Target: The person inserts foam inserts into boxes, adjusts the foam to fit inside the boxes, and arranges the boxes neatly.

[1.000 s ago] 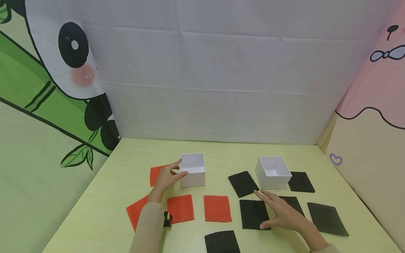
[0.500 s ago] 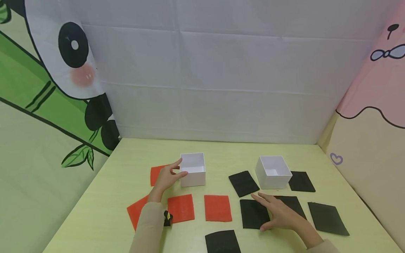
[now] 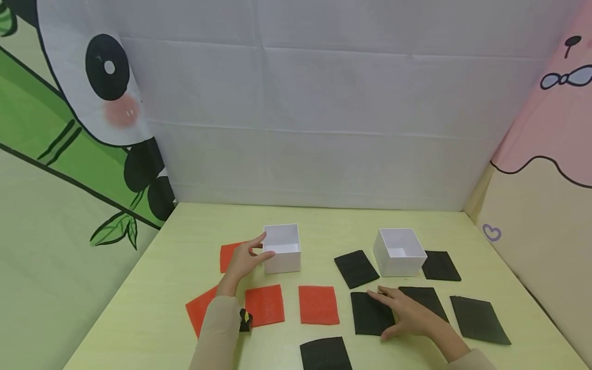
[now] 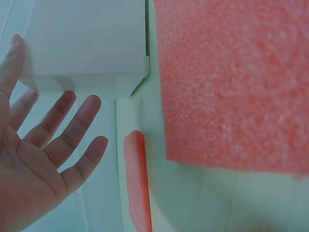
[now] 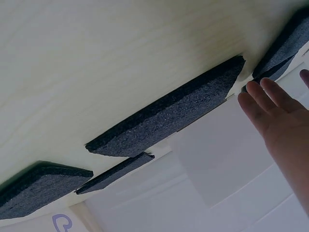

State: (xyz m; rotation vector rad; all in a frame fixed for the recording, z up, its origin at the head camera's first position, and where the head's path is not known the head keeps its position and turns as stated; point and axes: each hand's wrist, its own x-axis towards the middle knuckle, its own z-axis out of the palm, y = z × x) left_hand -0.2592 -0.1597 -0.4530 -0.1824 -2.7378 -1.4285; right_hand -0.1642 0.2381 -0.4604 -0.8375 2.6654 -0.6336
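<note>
In the head view my left hand (image 3: 242,262) rests at the left side of a white open-topped box (image 3: 283,263), thumb by its near wall. The left wrist view shows that hand (image 4: 38,164) with fingers spread, their tips at the box (image 4: 91,38). My right hand (image 3: 409,311) is held over a black foam square (image 3: 367,314), fingers loosely extended and gripping nothing. Part of that square is hidden by it. Beyond the right hand stands a second white box (image 3: 400,267). In the right wrist view the right hand (image 5: 282,116) has slightly parted fingers.
Red foam squares (image 3: 319,304) lie around the left box, some partly under my left arm. Several black foam squares (image 3: 479,319) surround the right box, and another black square (image 3: 326,354) lies at the near edge of view. A white cloth (image 3: 296,123) hangs behind the table (image 3: 139,298).
My right hand has shifted slightly left and nearer to me, over the black foam square. The left hand, the boxes and the foam squares have stayed in place.
</note>
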